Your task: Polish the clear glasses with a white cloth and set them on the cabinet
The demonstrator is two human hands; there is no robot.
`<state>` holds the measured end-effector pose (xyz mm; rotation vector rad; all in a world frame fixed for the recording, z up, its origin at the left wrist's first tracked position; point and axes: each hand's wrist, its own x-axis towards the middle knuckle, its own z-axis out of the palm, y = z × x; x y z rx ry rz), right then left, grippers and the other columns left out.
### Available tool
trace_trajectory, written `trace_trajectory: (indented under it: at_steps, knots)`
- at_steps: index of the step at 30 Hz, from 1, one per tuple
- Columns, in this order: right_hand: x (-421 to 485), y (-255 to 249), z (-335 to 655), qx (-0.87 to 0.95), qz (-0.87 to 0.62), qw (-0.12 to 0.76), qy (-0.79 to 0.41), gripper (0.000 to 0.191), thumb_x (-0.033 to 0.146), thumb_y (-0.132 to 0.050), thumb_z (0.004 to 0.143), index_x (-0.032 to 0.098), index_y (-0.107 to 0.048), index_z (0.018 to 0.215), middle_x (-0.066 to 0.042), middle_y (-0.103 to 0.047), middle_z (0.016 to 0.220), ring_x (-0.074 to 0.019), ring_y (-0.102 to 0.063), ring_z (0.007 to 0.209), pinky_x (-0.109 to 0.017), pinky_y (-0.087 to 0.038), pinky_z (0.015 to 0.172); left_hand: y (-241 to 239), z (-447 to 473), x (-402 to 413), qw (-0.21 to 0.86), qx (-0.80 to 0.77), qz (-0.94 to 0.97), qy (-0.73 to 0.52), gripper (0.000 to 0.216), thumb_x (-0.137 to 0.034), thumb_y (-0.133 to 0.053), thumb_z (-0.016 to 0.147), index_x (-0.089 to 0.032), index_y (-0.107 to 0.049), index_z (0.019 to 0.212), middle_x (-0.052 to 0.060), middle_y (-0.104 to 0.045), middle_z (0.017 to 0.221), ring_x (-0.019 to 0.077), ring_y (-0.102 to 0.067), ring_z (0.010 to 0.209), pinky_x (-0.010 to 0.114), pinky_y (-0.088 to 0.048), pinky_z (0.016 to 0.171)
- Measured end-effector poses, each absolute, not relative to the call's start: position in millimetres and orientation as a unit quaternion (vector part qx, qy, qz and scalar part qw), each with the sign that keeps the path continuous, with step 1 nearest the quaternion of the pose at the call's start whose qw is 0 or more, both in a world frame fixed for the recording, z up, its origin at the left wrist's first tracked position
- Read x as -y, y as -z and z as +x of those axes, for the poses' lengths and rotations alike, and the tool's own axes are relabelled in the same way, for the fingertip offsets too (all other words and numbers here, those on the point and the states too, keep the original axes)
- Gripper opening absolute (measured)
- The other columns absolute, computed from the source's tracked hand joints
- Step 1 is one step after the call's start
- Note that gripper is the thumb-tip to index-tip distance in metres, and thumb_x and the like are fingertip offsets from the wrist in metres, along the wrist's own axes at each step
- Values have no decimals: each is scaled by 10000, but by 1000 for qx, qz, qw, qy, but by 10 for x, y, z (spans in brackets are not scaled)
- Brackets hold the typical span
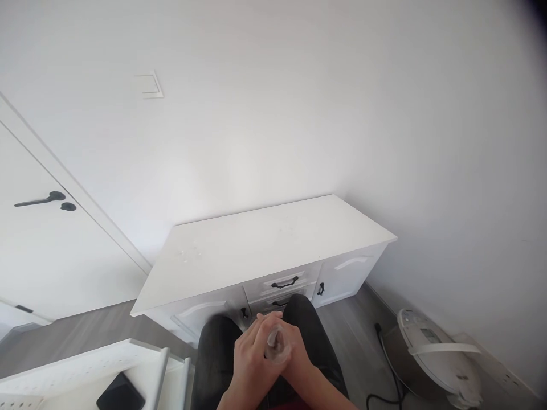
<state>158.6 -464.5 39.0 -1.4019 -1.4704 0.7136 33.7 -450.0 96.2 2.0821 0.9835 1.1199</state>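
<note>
My left hand (250, 356) and my right hand (297, 356) meet low in the view, over my lap in dark trousers (213, 353). Both are closed around a small clear plastic thing (277, 343), perhaps a cup or bottle, held between them. The fingers of my left hand wrap over its left side. My right hand grips it from the right and below. What the clear thing holds cannot be made out.
A low white cabinet (256, 245) with black handles (285, 282) stands against the white wall ahead. A white door with a black lever (43, 200) is at left. A white shelf with a dark phone (121, 393) lies at lower left. A rice cooker (436, 353) sits on the floor at right.
</note>
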Motion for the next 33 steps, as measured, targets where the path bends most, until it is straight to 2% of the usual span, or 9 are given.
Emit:
trace_trajectory:
  at_steps: [4, 6, 9, 11, 14, 16, 23, 28, 33]
  knots:
    - [4573, -387, 1740, 588, -560, 523, -260, 129, 223, -636, 838, 221, -709, 732, -12, -692, 766, -160, -564, 629, -270, -378, 592, -1004, 504, 4404, 317, -363, 786, -387, 460, -296, -805, 781, -304, -670, 1221, 57, -728, 1278, 294, -683, 1182, 415, -542, 1041]
    - [4512, -375, 1829, 592, -555, 529, -247, 164, 233, -632, 849, 216, -688, 696, -14, -688, 750, -158, -559, 626, -269, -373, 596, -1016, 563, 4357, 339, -382, 776, -370, 641, -315, -843, 746, -311, -595, 1338, 73, -658, 1390, 318, -627, 1270, 457, -516, 1076]
    - [4313, -318, 2027, 576, -616, 498, -203, 147, 296, -638, 870, 208, -714, 780, -31, -712, 750, -166, -584, 632, -270, -384, 617, -968, 558, 4321, 327, -411, 762, -379, 960, -342, -909, 663, -308, -425, 1491, 114, -454, 1581, 366, -483, 1410, 538, -460, 1121]
    - [4085, -293, 2233, 544, -686, 456, -160, 183, 338, -646, 873, 187, -732, 815, -65, -736, 771, -190, -632, 689, -272, -406, 655, -892, 467, 4314, 313, -427, 759, -380, 795, -357, -861, 733, -303, -479, 1428, 113, -423, 1586, 354, -488, 1395, 531, -486, 1088]
    - [3635, -322, 2596, 482, -772, 390, -140, 342, 437, -627, 894, 154, -711, 722, -95, -711, 681, -205, -639, 654, -268, -389, 594, -748, 235, 4322, 313, -451, 758, -352, 294, -359, -698, 891, -286, -630, 1167, 91, -542, 1432, 293, -597, 1236, 446, -564, 957]
    - [3307, -367, 2799, 466, -793, 366, -140, 370, 468, -616, 900, 143, -720, 757, -106, -729, 744, -206, -655, 688, -258, -388, 571, -647, 73, 4349, 312, -464, 756, -341, 172, -374, -645, 926, -270, -655, 1063, 90, -587, 1323, 270, -631, 1138, 406, -580, 885]
    - [2504, -369, 3103, 396, -841, 332, -163, 347, 432, -644, 884, 116, -729, 998, -142, -754, 985, -231, -700, 862, -258, -460, 633, -368, -217, 4552, 322, -476, 730, -370, 256, -485, -618, 927, -238, -680, 898, 96, -633, 1105, 232, -655, 902, 339, -561, 724]
    - [2396, -315, 3242, 365, -862, 316, -153, 380, 423, -640, 891, 105, -709, 1087, -179, -734, 1085, -269, -708, 972, -298, -518, 739, -317, -301, 4602, 359, -475, 707, -381, 332, -502, -559, 959, -230, -643, 788, 78, -647, 1011, 210, -635, 829, 304, -522, 703]
    - [2359, -345, 3283, 361, -870, 305, -143, 392, 420, -643, 891, 101, -710, 1108, -199, -730, 1116, -287, -706, 1026, -324, -535, 815, -328, -366, 4514, 370, -467, 715, -367, 294, -460, -541, 976, -232, -634, 814, 65, -651, 990, 198, -633, 822, 284, -520, 707]
